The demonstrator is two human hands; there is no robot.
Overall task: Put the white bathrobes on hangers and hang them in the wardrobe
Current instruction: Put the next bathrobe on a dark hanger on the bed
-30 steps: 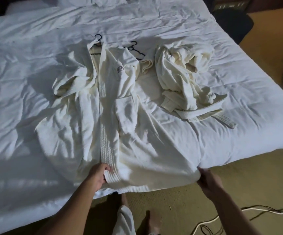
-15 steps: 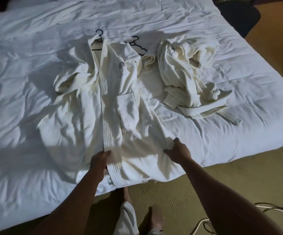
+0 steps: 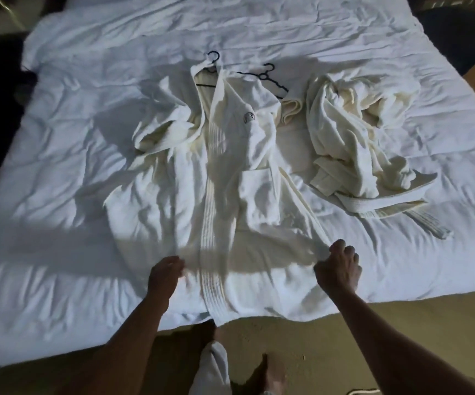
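- A white bathrobe (image 3: pixel 230 195) lies spread flat at the centre of the bed (image 3: pixel 59 195), collar toward 12 o'clock and hem hanging over the bed edge at 6 o'clock.
- A black hanger (image 3: pixel 212 59) sits inside its collar, hook pointing to 12 o'clock.
- The left hand (image 3: pixel 165 273) rests on the robe's lower front; blur hides whether its fingers pinch the cloth.
- The right hand (image 3: pixel 338 266), fingers curled, grips the robe's side edge at 4 o'clock.
- A second hanger (image 3: pixel 267 76) lies bare at 1 o'clock from the collar.
- A second bathrobe (image 3: pixel 353 138) is crumpled at 3 o'clock, its belt (image 3: pixel 427 223) trailing toward 4 o'clock.
- Tan carpet (image 3: pixel 401 323) lies below the bed.
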